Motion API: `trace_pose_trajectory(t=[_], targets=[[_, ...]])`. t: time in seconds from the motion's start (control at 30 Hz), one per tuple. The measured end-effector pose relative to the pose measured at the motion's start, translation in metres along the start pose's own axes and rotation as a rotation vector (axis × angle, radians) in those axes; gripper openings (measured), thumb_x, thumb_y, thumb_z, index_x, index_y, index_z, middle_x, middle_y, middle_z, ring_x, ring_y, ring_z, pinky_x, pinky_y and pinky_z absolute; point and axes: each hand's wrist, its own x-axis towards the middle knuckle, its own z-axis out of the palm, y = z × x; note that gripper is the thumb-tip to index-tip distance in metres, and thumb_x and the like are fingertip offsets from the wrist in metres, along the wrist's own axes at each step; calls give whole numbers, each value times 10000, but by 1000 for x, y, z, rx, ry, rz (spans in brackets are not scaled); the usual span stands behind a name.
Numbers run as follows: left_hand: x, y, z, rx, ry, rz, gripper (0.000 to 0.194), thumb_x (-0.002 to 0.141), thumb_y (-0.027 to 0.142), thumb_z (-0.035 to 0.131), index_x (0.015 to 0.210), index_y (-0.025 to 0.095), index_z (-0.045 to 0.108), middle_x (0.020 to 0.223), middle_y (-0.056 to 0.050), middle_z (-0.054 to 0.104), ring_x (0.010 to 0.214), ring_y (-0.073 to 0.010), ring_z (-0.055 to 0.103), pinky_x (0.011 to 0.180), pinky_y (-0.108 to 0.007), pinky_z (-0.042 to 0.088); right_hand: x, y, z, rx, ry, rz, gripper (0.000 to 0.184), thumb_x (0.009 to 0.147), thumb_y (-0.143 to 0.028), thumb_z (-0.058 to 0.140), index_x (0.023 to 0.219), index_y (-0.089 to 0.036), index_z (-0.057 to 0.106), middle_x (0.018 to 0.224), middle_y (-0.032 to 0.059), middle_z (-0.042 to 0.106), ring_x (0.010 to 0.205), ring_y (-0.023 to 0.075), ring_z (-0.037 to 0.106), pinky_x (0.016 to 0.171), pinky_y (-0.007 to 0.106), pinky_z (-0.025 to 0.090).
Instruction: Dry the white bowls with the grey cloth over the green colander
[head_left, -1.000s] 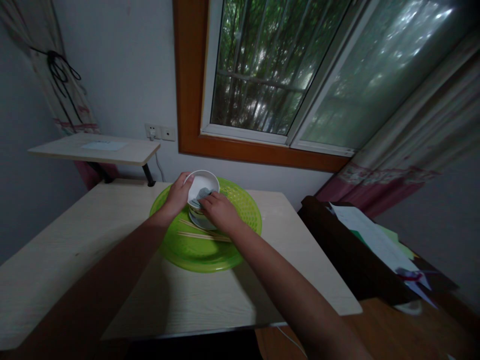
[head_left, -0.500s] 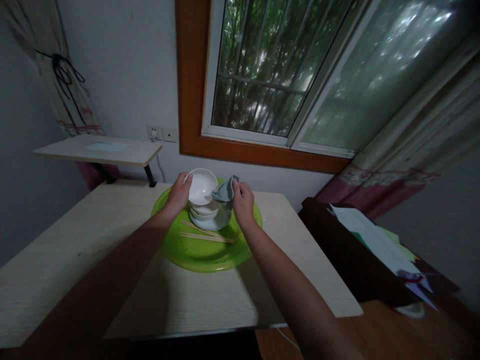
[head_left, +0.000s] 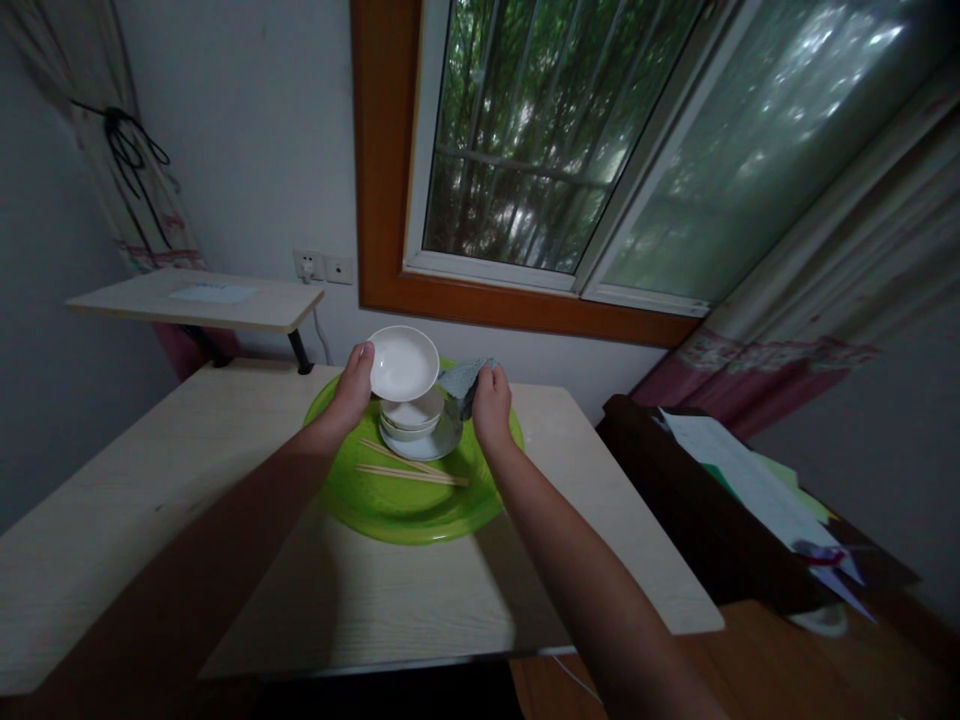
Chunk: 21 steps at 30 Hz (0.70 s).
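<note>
My left hand (head_left: 349, 392) grips the rim of a small white bowl (head_left: 404, 362) and holds it tilted above a short stack of white bowls (head_left: 411, 416) on a white plate (head_left: 420, 445). My right hand (head_left: 491, 402) pinches a grey-blue cloth (head_left: 461, 379) just right of the stack, clear of the bowl. The stack stands in a round green plastic basket (head_left: 390, 510) on a pale wooden table (head_left: 150, 490). Two wooden chopsticks (head_left: 409, 470) lie in the basket in front of the plate.
A small raised shelf (head_left: 195, 298) stands at the table's back left, under a wall socket (head_left: 321, 267). A dark wooden cabinet (head_left: 697, 500) with papers (head_left: 757, 485) on it sits close to the right. The window sill and curtains are behind.
My right hand pulled the cloth out of the bowl and moved it to the right. My left hand lifted the bowl a little higher and tilted it flatter.
</note>
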Motion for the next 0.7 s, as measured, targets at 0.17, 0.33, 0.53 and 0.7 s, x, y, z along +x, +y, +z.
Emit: trace_pose_trajectory(t=[0.17, 0.33, 0.53, 0.7], targets=[[-4, 3, 6, -209, -12, -37, 557, 926, 682, 345, 1237, 261, 534, 1259, -104, 689, 1147, -266, 672, 888, -401, 576, 0, 0, 1, -16, -8, -13, 306, 970, -395, 398, 711, -236, 433, 688, -51, 475, 682, 148, 421, 648, 273, 295], [-5, 2, 7, -282, -1, -45, 521, 883, 699, 435, 1125, 257, 568, 1183, -96, 693, 1079, -277, 683, 816, -391, 575, -1, 1, 2, 11, -50, -58, 318, 979, -412, 407, 719, -232, 442, 683, -54, 466, 674, 144, 418, 634, 275, 279], [-8, 9, 4, -213, 24, 23, 477, 907, 691, 410, 1044, 259, 559, 1050, -74, 677, 1013, -269, 662, 868, -408, 540, -4, -1, 3, 37, -110, -111, 402, 999, -457, 401, 669, -229, 425, 634, -55, 438, 633, 137, 393, 601, 276, 264], [-13, 19, 0, -77, 104, 93, 452, 941, 659, 370, 1055, 259, 545, 1096, -69, 662, 1060, -265, 625, 974, -417, 493, -5, -3, 2, 9, -144, -167, 405, 1007, -433, 404, 659, -226, 430, 633, -50, 446, 628, 139, 408, 601, 277, 269]])
